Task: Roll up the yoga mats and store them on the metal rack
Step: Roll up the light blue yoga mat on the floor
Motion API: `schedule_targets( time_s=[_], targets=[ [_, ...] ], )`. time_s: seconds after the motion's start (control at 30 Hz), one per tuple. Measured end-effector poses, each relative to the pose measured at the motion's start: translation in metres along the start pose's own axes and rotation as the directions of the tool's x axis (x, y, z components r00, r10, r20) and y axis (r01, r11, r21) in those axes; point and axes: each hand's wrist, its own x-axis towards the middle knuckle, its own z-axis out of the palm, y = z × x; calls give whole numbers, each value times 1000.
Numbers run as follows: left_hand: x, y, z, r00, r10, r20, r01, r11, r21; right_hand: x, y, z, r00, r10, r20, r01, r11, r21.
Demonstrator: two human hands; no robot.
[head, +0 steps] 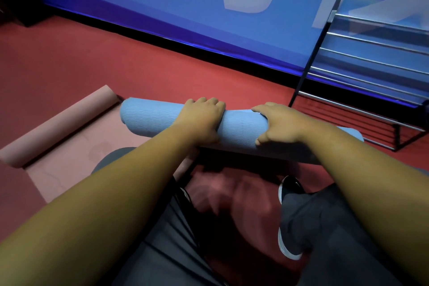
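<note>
Both our hands grasp the rolled blue yoga mat [148, 121] at mid-frame: our left hand [202, 118] curls over its middle, our right hand [278, 123] clasps it further right. At left, a pink mat [58, 127] lies partly rolled on the red floor [116, 58]; the metal rack [371, 72] stands upper right.

The blue mat [243, 127] is matt, ripple-textured foam; the rack [371, 62] has glossy metal bars.

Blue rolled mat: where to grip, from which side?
Grip the blue mat mid-span from above, as the left hand and right hand do, fingers curled over its far side. It is a long horizontal roll; two spaced grips likely keep it level and closed.
</note>
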Motion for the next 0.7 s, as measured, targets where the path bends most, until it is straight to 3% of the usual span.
schedule_targets(
  time_s=[0.1,0.23,0.4,0.57,0.7],
  targets=[
    [1,-5,-1,1000,-13,27,15,996,-91,-1,1,6,1000,-14,-10,13,996,-85],
    [2,-5,-3,994,-51,99,72,972,-223,-1,-6,21,989,-72,-128,37,966,-257],
    [9,-5,-6,987,-24,160,69,956,-284,6,-3,14,985,-92,-148,44,955,-295],
    [11,8,0,991,44,122,-15,974,-228,8,8,2,1000,-26,-9,23,974,-226],
    [13,21,4,994,61,93,-59,998,-22,10,18,-2,997,4,83,5,994,-109]
  ],
)
